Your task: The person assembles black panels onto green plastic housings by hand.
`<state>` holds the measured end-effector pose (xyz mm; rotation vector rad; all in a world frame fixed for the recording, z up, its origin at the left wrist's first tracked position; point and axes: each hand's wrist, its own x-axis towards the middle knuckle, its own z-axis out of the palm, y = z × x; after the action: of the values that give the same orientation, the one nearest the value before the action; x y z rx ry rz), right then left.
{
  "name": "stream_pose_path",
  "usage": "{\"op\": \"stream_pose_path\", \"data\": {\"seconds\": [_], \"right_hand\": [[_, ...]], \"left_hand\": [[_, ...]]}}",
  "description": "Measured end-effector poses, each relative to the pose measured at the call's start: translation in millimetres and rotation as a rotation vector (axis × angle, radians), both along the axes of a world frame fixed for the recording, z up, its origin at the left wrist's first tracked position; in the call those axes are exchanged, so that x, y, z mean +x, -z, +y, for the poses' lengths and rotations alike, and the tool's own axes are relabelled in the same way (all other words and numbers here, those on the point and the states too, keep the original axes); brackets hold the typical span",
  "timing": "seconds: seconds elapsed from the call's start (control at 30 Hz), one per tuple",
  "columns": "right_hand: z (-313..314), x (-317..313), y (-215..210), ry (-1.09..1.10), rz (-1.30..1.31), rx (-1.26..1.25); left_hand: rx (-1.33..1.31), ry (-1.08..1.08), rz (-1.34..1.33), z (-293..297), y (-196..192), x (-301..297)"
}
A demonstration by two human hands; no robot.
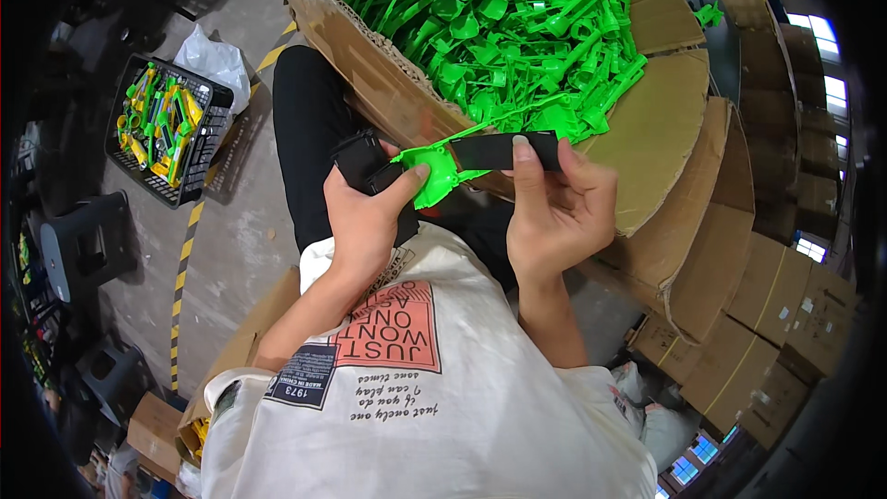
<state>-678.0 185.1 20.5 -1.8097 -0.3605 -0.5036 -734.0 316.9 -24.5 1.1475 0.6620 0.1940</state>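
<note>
My left hand (362,222) is closed on a bright green plastic piece (432,172), its thumb pressed on the piece's wide, scoop-like end. A thin green stem runs from there up and right toward the carton. Some black blocky parts (362,161) are also held in this hand, behind the green piece. Between thumb and fingers, my right hand (562,212) pinches a flat black strip (488,152). The strip's left end meets the green piece's right edge; whether the two are joined I cannot tell.
Ahead, a large open carton (370,65) holds a heap of green plastic parts (499,28). A black crate (199,162) of yellow, green and black pieces sits on the floor at left, beside a white plastic bag (214,65). Stacked cardboard boxes (739,351) stand at right.
</note>
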Motion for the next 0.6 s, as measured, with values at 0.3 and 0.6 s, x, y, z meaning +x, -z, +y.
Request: {"op": "stream_pose_path", "data": {"seconds": [0.3,0.6], "right_hand": [[-4.7,-3.3,3.6,0.010,-0.078,-0.196],[-2.1,-4.4,-11.7,0.037,-0.118,-0.340]], "left_hand": [[-0.062,-0.022,0.014,-2.5,-2.6,0.7],[0.004,-0.022,0.018,-4.2,-8.2,5.3]]}}
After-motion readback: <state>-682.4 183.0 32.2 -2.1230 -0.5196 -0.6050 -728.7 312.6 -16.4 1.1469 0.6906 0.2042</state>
